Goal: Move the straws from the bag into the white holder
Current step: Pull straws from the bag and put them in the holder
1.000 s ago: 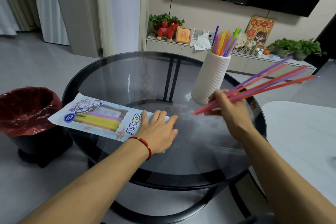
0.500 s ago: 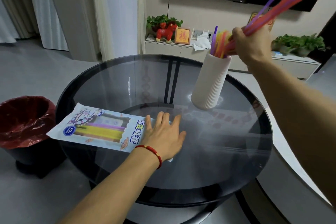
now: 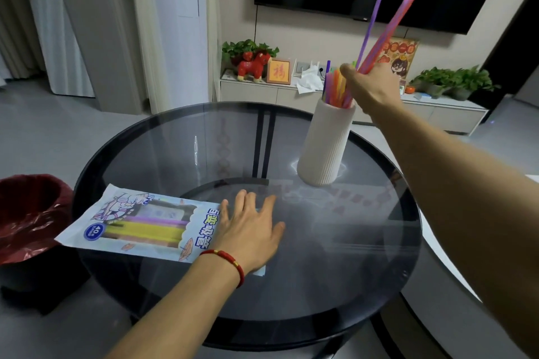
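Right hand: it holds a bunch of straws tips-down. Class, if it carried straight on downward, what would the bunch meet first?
Probably the straws already standing in the white holder, under the right hand; depth is uncertain.

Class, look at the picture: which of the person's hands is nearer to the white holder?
Right. The right hand is just above the white holder rim, gripping straws; the left hand lies flat on the bag, well away.

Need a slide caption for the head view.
Right hand lowers straws into white holder; left hand pins bag.

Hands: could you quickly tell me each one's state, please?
Left hand: open, flat on the bag.
Right hand: closed on straws.
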Tool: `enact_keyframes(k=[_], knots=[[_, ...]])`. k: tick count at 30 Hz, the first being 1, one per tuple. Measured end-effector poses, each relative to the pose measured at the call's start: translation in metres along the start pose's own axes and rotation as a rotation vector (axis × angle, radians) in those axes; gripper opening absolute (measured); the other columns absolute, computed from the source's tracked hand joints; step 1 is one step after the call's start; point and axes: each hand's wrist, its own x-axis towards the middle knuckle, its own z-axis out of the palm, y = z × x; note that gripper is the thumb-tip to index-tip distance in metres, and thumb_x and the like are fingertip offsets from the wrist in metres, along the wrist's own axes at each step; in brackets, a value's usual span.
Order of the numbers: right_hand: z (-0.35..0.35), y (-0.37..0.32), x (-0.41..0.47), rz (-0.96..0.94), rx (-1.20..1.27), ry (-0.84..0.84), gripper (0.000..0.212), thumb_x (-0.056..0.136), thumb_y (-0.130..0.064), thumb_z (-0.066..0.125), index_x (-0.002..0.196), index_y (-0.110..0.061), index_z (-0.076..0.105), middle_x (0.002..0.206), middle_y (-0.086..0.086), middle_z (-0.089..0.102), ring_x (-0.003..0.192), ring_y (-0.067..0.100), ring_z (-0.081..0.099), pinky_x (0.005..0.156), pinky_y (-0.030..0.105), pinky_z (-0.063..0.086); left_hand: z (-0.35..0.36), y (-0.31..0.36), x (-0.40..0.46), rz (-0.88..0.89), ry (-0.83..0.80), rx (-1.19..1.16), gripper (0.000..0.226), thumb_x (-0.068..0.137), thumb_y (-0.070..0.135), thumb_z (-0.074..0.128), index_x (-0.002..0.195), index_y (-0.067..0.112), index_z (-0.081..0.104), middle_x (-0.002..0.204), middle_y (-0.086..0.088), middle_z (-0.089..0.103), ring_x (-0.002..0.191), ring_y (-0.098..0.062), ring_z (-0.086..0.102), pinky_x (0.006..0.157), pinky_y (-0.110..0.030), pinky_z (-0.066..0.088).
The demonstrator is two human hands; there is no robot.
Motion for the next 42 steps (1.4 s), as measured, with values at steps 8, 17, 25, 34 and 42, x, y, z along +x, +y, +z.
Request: enact_keyframes(k=[8, 17, 25, 34, 42], knots=[[-0.007, -0.014, -0.003, -0.140, -0.087, -0.007, 0.030, 0.103, -0.022, 0.055, 0.112, 0.002, 0.070, 0.103, 0.020, 0.075, 0.084, 0.033, 0.075, 0.080, 0.046, 0.065, -0.002, 0.002, -0.001, -0.005, -0.010, 0.010, 0.059, 0.100, 0.050, 0.034, 0.152, 0.027, 0.019, 0.153, -0.011, 0.030, 0.148, -0.031, 0.009, 0.120, -0.059, 0.010], [-0.022, -0.029, 0.010, -0.368, 0.045, 0.206, 0.081, 0.087, -0.016, 0.075, 0.154, -0.008, 0.031, 0.148, 0.016, 0.047, 0.132, 0.028, 0.053, 0.109, 0.030, 0.048, -0.002, 0.002, 0.001, -0.013, -0.015, 0.008, 0.061, 0.099, 0.052, 0.034, 0.152, 0.027, 0.018, 0.152, -0.011, 0.030, 0.149, -0.031, 0.007, 0.120, -0.058, 0.010], [0.002, -0.015, 0.016, -0.536, -0.256, 0.116, 0.047, 0.107, -0.007, 0.049, 0.154, -0.008, 0.048, 0.152, 0.014, 0.055, 0.134, 0.029, 0.056, 0.111, 0.038, 0.047, 0.002, 0.004, 0.007, -0.004, 0.015, 0.011, 0.060, 0.098, 0.052, 0.035, 0.150, 0.026, 0.020, 0.148, -0.011, 0.034, 0.146, -0.031, 0.011, 0.118, -0.058, 0.016], [0.005, -0.013, 0.018, -0.649, -0.326, 0.088, 0.085, 0.098, -0.005, 0.059, 0.168, -0.011, 0.012, 0.175, 0.014, 0.017, 0.149, 0.034, 0.041, 0.101, 0.037, 0.050, 0.000, 0.002, 0.005, -0.006, 0.001, 0.022, 0.062, 0.098, 0.052, 0.035, 0.152, 0.026, 0.017, 0.151, -0.012, 0.032, 0.149, -0.033, 0.009, 0.119, -0.059, 0.014], [0.008, -0.002, 0.005, -0.580, -0.489, -0.021, 0.056, 0.105, -0.018, 0.051, 0.158, -0.007, 0.037, 0.163, 0.015, 0.042, 0.132, 0.040, 0.056, 0.109, 0.056, 0.045, -0.004, 0.003, 0.004, -0.013, 0.007, -0.001, 0.062, 0.097, 0.051, 0.036, 0.152, 0.027, 0.017, 0.152, -0.011, 0.032, 0.149, -0.031, 0.008, 0.119, -0.060, 0.011]])
